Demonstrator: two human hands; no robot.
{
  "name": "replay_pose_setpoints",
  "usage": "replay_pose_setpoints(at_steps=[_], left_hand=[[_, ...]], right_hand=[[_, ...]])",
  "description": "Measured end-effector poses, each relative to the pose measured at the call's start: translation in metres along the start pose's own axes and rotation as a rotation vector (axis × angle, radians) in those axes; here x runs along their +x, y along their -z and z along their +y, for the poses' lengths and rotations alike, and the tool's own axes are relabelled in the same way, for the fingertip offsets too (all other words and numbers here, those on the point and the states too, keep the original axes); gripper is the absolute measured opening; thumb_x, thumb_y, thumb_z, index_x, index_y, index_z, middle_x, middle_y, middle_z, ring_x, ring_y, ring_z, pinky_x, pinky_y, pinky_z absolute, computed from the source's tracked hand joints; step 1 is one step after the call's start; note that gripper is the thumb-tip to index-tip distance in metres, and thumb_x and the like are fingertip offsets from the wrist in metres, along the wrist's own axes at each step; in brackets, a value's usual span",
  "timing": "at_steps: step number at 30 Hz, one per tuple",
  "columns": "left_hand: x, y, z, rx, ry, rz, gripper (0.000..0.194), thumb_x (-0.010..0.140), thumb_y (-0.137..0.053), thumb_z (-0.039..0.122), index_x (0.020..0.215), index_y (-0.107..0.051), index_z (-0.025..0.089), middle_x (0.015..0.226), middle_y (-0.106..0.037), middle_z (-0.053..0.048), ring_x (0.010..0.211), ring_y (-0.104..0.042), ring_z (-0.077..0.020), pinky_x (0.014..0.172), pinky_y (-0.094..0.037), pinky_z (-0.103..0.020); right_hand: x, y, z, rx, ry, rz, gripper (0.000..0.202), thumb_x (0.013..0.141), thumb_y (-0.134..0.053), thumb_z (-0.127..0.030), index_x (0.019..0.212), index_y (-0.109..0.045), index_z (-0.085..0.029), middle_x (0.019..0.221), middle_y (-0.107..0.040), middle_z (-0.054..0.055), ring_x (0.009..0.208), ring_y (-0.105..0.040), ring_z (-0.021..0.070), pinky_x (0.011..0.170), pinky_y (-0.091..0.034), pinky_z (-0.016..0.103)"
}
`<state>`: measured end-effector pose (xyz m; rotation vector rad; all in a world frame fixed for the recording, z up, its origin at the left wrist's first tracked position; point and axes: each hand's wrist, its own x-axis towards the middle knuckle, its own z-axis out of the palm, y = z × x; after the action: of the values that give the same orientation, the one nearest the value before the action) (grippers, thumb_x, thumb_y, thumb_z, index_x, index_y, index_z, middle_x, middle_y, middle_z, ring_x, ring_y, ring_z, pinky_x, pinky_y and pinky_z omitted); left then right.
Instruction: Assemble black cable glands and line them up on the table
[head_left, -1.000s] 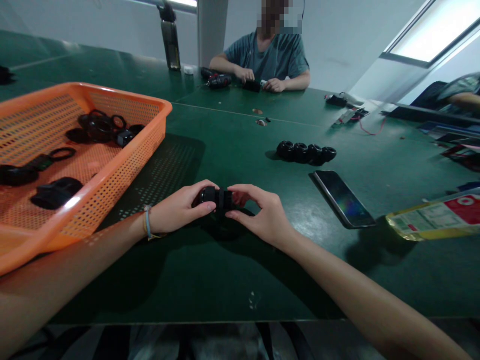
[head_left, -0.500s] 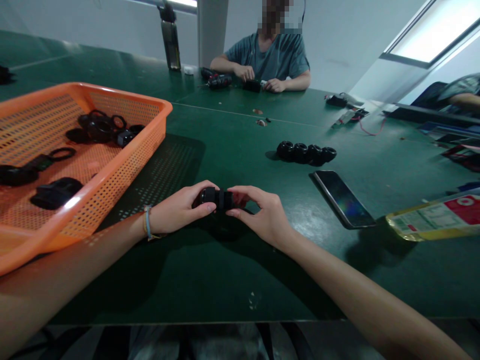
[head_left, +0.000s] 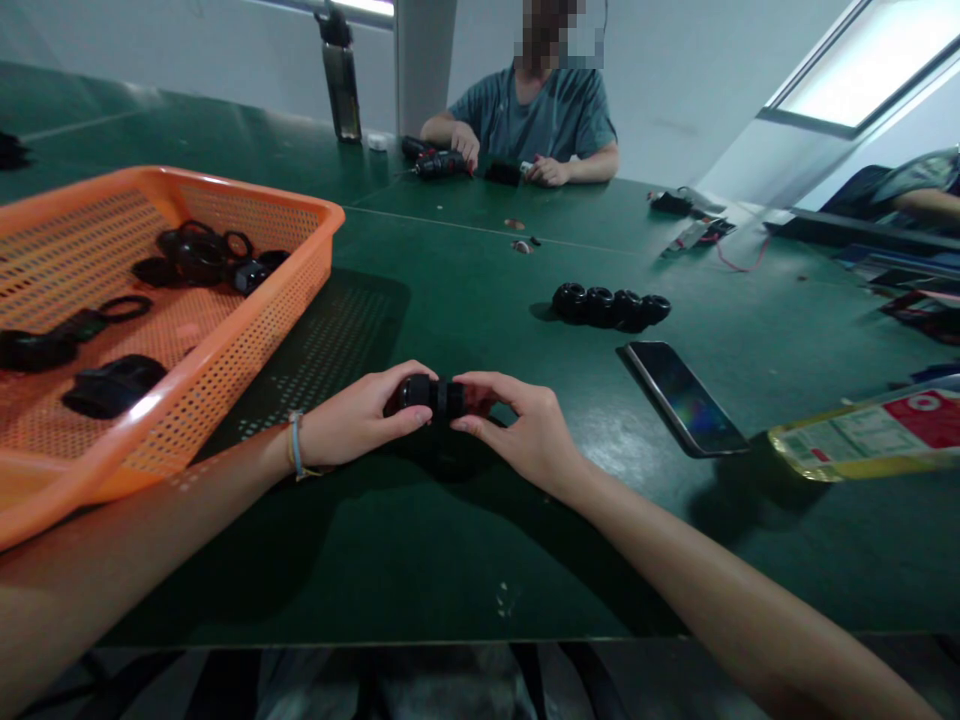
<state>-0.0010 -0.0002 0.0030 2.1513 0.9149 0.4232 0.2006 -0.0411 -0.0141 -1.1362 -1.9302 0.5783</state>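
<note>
Work at the centre of the frame had scarcely shifted over the last second: the left hand [head_left: 371,405] was closed round the left end of a black cylindrical part [head_left: 439,398], thumb below and fingers over it, while the right hand [head_left: 529,425] pinched the other end between thumb and fingertips. From where I stood, that steadiness suggested a secure two-ended hold; any small twist was too fine to make out, and I could not tell whether the part touched the table [head_left: 480,290]. The clearer change came at the top of the frame, where a co-worker's hand [head_left: 466,147] had gone from a dark block [head_left: 504,172] to the near side of a power drill [head_left: 439,164], well apart from the near pair and seemingly no bother to them. On the left, the orange basket [head_left: 247,370] crowded the left forearm, leaving little room for that elbow to swing outward. Green surface ran between the hands and the row of round black pieces [head_left: 600,303] right of centre. Farther right, a phone [head_left: 686,398] and a bottle of yellow liquid [head_left: 862,435] limited a wide rightward sweep, and the tabletop's near edge crossed the lower frame beneath both forearms.
</note>
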Motion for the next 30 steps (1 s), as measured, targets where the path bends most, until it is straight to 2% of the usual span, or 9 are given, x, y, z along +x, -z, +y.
replay_pose_setpoints(at_steps=[5, 30], left_hand=[[-0.0005, -0.0002, 0.0008, 0.006, 0.006, -0.005, 0.045, 0.078, -0.04, 0.048, 0.105, -0.049, 0.014, 0.08, -0.057, -0.002, 0.07, -0.054, -0.0176, 0.064, -0.043, -0.027], [-0.0006, -0.0008, -0.0011, 0.037, 0.009, -0.021, 0.047, 0.078, -0.04, 0.047, 0.109, -0.049, 0.013, 0.081, -0.059, -0.004, 0.073, -0.055, -0.0193, 0.065, -0.043, -0.028]], right_hand=[[0.0004, -0.0007, 0.0003, 0.043, -0.03, -0.02, 0.025, 0.074, -0.069, -0.023, 0.099, -0.066, -0.02, 0.08, -0.07, 0.001, 0.07, -0.064, 0.0129, 0.067, -0.053, 0.028], [0.0015, -0.0009, -0.001, 0.084, -0.088, -0.039, 0.023, 0.073, -0.07, -0.023, 0.095, -0.068, -0.019, 0.078, -0.071, 0.0, 0.065, -0.064, 0.0114, 0.064, -0.053, 0.025]])
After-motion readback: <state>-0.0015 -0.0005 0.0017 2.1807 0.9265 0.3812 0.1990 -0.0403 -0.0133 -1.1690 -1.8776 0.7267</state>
